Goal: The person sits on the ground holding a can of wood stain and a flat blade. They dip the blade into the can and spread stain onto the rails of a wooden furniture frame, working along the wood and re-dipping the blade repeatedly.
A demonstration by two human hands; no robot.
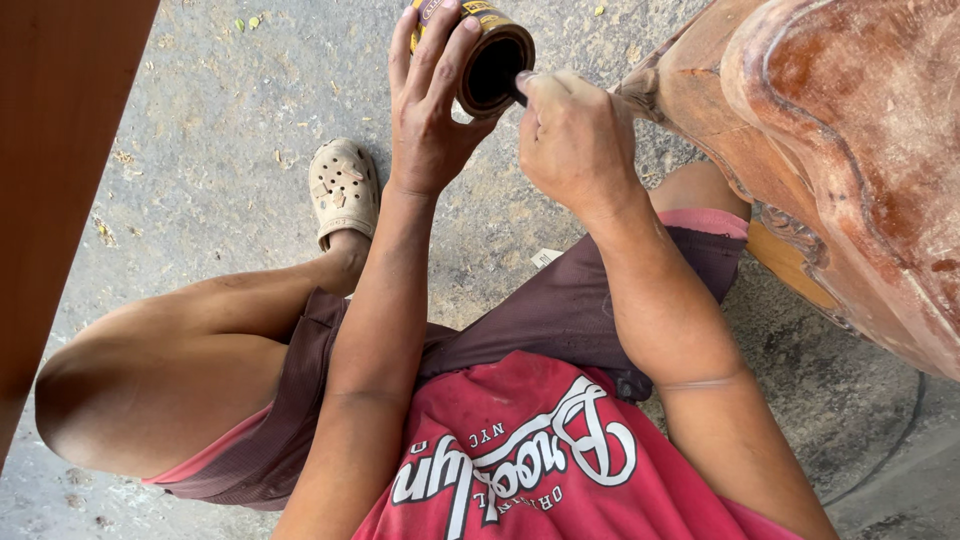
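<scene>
My left hand [432, 100] grips a small round tin can [490, 55] with a yellow and dark label, tilted so its dark open mouth faces my right hand. My right hand [572, 135] is closed around a thin dark tool whose tip reaches into the can's mouth; the tool itself is almost wholly hidden by my fingers. Both hands are held above my knees at the top middle of the view. I am squatting, in dark shorts and a red shirt.
A carved reddish-brown wooden furniture piece [850, 150] fills the right side, close to my right hand. A brown wooden board [55, 180] stands along the left edge. My foot in a beige perforated clog [343, 190] rests on the grey concrete floor [230, 110].
</scene>
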